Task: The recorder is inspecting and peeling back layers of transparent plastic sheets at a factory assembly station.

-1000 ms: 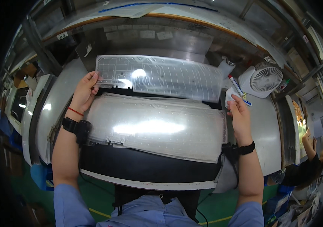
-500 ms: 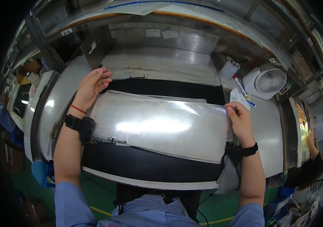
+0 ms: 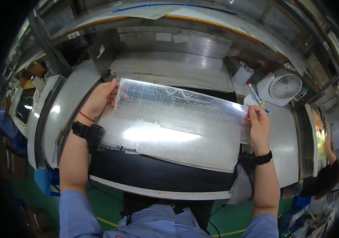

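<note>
A clear flexible plastic sheet with printed circuit-like lines point(image 3: 167, 95) is held up between my two hands, its far edge lifted. My left hand point(image 3: 101, 98) pinches its far left corner. At the far right corner, the thumb and fingers of my right hand point(image 3: 259, 121) close on the sheet. Beneath it lies a stack of similar translucent sheets point(image 3: 201, 154), slightly fanned, with a bright glare across the middle. The stack rests on a black mat point(image 3: 149, 170). My hands cover the held corners.
More flat sheets point(image 3: 169, 67) lie piled behind the mat. A white fan point(image 3: 282, 88), a white bottle point(image 3: 242, 74) and markers point(image 3: 253, 91) stand or lie at the right. Metal side panels point(image 3: 62, 107) flank the bench. A person point(image 3: 332, 170) works at far right.
My left hand has gone from open fingers to a pinch on the sheet's corner. The sheet's far edge has come up, showing its printed lines. My right hand keeps hold and has shifted slightly right.
</note>
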`<action>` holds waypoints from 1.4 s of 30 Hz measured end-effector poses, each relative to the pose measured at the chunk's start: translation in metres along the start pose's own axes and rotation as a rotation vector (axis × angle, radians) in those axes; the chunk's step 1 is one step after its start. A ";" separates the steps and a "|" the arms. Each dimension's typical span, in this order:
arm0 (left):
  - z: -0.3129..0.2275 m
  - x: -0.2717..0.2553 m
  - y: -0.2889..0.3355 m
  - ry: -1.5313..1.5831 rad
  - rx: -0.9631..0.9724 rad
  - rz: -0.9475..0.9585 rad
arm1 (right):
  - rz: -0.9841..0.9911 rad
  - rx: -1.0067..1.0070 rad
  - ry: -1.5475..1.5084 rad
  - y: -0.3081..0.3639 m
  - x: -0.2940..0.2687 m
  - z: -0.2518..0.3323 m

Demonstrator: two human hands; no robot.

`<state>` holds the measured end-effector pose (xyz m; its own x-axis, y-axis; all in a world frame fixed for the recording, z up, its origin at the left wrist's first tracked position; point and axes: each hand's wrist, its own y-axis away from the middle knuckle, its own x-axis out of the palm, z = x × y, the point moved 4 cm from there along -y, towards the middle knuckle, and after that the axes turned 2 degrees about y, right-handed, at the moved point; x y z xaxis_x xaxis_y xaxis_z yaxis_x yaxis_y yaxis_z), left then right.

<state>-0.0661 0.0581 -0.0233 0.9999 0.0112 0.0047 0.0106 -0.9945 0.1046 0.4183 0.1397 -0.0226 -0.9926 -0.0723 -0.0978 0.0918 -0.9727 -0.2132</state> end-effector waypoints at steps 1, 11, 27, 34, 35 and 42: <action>0.000 0.001 0.000 -0.021 0.008 0.004 | -0.016 0.017 -0.013 0.000 -0.001 -0.002; 0.002 -0.004 -0.005 0.049 0.048 -0.107 | -0.033 0.032 -0.134 0.003 0.006 0.006; -0.009 -0.006 0.002 0.130 0.077 -0.253 | -0.082 0.028 -0.183 0.004 -0.002 0.012; -0.002 -0.006 -0.001 0.044 0.145 -0.159 | -0.027 0.018 -0.048 0.003 -0.002 0.009; -0.005 -0.003 0.001 0.055 0.166 -0.147 | -0.012 0.054 -0.031 0.006 0.003 0.014; -0.011 0.000 0.002 0.192 0.130 -0.112 | 0.032 0.067 -0.086 -0.001 -0.005 -0.003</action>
<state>-0.0657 0.0576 -0.0126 0.9732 0.1290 0.1903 0.1340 -0.9909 -0.0139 0.4235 0.1415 -0.0253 -0.9927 -0.1192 -0.0190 0.1207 -0.9819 -0.1458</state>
